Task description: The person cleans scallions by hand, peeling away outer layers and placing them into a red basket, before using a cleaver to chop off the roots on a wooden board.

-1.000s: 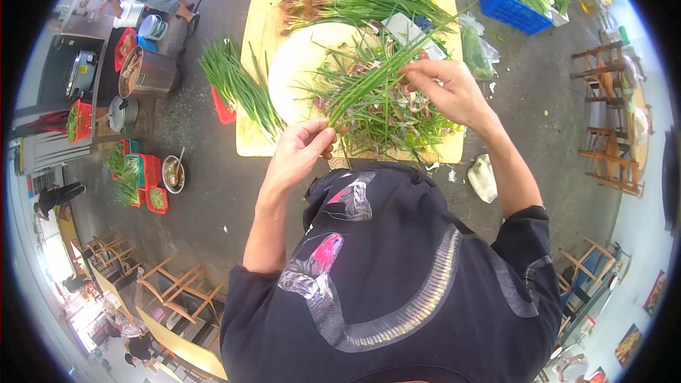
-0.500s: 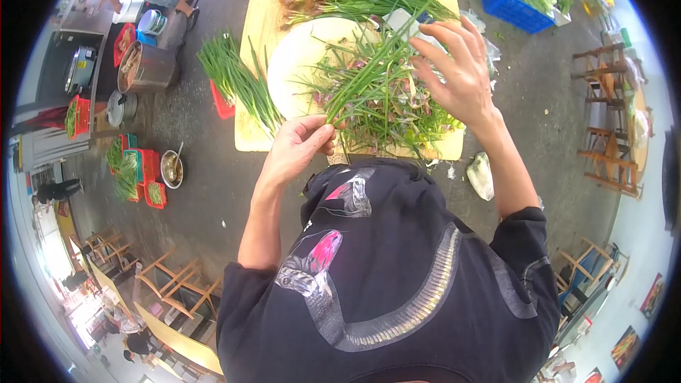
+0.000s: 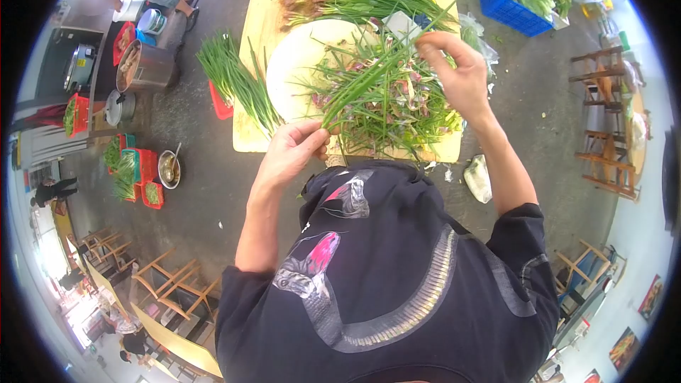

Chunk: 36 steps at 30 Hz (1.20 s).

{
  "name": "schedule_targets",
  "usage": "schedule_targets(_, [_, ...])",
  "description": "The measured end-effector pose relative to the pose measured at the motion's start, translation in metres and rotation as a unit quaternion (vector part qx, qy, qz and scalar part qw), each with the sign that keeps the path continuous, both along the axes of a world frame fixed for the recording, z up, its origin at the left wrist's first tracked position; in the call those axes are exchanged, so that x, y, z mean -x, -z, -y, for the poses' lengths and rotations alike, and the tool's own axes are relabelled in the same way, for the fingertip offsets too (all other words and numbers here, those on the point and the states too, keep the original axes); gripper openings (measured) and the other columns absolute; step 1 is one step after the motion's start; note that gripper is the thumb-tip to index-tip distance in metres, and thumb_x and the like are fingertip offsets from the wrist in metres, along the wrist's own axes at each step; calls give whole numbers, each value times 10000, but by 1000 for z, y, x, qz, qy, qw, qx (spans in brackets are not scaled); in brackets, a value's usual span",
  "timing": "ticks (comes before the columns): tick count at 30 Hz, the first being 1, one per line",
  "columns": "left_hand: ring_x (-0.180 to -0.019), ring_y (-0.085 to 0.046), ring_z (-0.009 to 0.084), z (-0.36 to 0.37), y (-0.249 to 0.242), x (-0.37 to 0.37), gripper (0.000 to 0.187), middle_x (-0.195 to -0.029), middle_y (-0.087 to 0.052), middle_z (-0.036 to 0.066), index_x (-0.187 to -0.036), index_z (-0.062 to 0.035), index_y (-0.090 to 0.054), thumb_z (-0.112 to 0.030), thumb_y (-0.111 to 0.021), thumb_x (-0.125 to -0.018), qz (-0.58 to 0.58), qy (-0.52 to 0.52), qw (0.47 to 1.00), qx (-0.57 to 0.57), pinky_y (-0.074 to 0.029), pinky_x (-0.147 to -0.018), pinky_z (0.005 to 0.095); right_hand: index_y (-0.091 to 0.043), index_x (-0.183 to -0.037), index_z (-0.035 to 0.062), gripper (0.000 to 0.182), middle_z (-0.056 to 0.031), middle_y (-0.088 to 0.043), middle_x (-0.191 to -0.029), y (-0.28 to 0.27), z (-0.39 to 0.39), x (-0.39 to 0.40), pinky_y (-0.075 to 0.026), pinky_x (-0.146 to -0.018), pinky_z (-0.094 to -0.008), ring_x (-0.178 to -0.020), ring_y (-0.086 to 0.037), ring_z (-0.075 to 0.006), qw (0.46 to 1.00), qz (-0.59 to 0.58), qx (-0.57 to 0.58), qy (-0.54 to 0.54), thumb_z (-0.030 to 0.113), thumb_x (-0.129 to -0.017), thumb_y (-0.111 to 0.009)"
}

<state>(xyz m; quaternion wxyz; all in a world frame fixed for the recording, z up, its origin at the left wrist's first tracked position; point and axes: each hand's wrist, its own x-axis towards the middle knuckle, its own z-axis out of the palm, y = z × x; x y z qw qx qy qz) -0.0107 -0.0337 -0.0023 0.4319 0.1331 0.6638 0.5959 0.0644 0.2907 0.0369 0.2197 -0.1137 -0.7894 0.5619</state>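
Green stalks (image 3: pixel 355 92) stretched between two hands over the worktop (image 3: pixel 257 18).
The left hand (image 3: pixel 291 149)'s fingers pinched one end, the right hand (image 3: pixel 461 78)'s the leafy tips.

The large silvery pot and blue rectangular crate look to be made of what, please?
The large silvery pot looks like shiny metal, perhaps stainless steel, from its reflections. The blue rectangular crate seems to be plastic, fairly smooth, judging by its even colour.
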Motion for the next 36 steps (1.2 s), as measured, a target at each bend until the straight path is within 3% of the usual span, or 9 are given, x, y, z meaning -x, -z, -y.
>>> schedule_targets(3, [-694,-641,69,3,-2,0,261,-788,-668,-21,-1190,0,-749,-196,-661,-1043,0,8,1000,8,-454,-599,213,-775,-1089,29,174,-97,-759,-1040,1,-16,1,-567,-829,-334,-928,-716,-197,991,-41,-123,14,147,-1036,-659])
schedule_targets(11, [-717,-594,73,1,-20,-3,238,-783,-636,-31,-1152,13,-759,-156,-629,-1048,14,23,999,26,-516,-707,244,-761,-1164,95,289,-108,-709,-1243,-26,-24,12,-409,-1153,-495,-1160,-658,-327,834,-157,-526,57,131,-878,-774])
schedule_targets(12, [-720,-594,73,1,-23,-4,240,-789,-637,-30,-1156,13,-760,-156,-628,-1048,15,21,999,28,-520,-712,247,-743,-1187,119,320,-92,-721,-1203,-31,-22,13,-319,-1227,-544,-1174,-651,-301,835,-130,-534,22,121,-869,-773])
schedule_targets(15, [-731,-597,73,4,-26,-3,246,-808,-640,-28,-1169,9,-762,-159,-627,-1048,16,17,999,31,-534,-725,254,-739,-1182,126,294,-65,-744,-1124,-25,-43,13,-336,-1228,-540,-1153,-665,-266,810,-120,-570,-72,110,-889,-753])
schedule_targets(21, [-742,-609,79,23,-12,0,250,-819,-644,-33,-1186,-1,-761,-166,-629,-1051,14,20,999,23,-545,-729,264,-746,-1094,85,173,-61,-762,-994,-21,-42,9,-482,-1111,-438,-1011,-717,-243,844,-56,-525,-96,89,-922,-731])
schedule_targets(24, [-735,-612,83,24,-12,-2,248,-811,-646,-30,-1178,-1,-761,-172,-632,-1052,15,14,1000,20,-544,-727,263,-732,-1117,49,143,-84,-762,-954,3,-34,10,-544,-979,-357,-946,-740,-259,972,-18,-234,-21,101,-999,-672])
schedule_targets(27, [-732,-612,85,24,-13,-3,247,-809,-649,-26,-1171,0,-760,-178,-634,-1055,12,10,999,34,-543,-726,263,-715,-1170,15,206,-101,-775,-953,8,-50,14,-553,-903,-317,-920,-756,-281,999,14,13,31,156,-1065,-608])
schedule_targets(31, [-738,-614,85,26,-13,-5,247,-812,-650,-24,-1171,5,-756,-176,-634,-1056,13,1,1000,27,-544,-727,264,-693,-1303,41,320,-138,-782,-1036,9,-47,13,-499,-1062,-447,-1096,-719,-335,934,0,-351,62,244,-1089,-569])
schedule_targets(36, [-761,-624,80,28,-9,-3,252,-851,-665,-18,-1186,14,-747,-170,-632,-1058,1,11,1000,17,-550,-738,264,-715,-1304,108,358,-108,-695,-1316,-33,-16,15,-326,-1223,-536,-1250,-637,-297,898,-97,-429,-29,208,-960,-708])
